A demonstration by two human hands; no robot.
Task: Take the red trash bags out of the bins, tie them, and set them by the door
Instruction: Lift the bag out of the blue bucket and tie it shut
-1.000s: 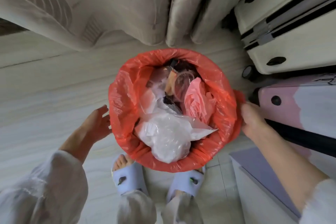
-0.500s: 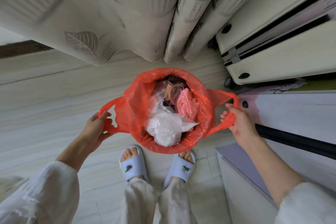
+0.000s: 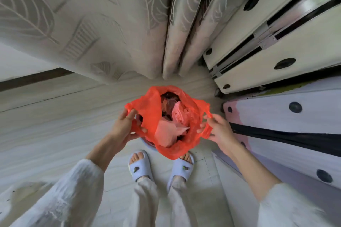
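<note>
A red trash bag (image 3: 151, 116) hangs between my hands in front of my feet, its mouth open and full of crumpled plastic and paper waste (image 3: 172, 127). My left hand (image 3: 125, 127) grips the bag's left handle loop. My right hand (image 3: 217, 129) pinches the right handle loop. A sliver of a bluish bin rim (image 3: 145, 143) shows just below the bag's left side; the rest of the bin is hidden under the bag.
Leaf-patterned curtains (image 3: 110, 24) hang at the back. Cream folding panels (image 3: 267, 51) and a white and pink board with black dots (image 3: 295, 116) lean at the right. My feet in pale blue slippers (image 3: 141, 166) stand on the light floor.
The bag's edges came off the bin rim and both hands took its handle loops. The bag has risen and its mouth has narrowed as my hands moved closer together.
</note>
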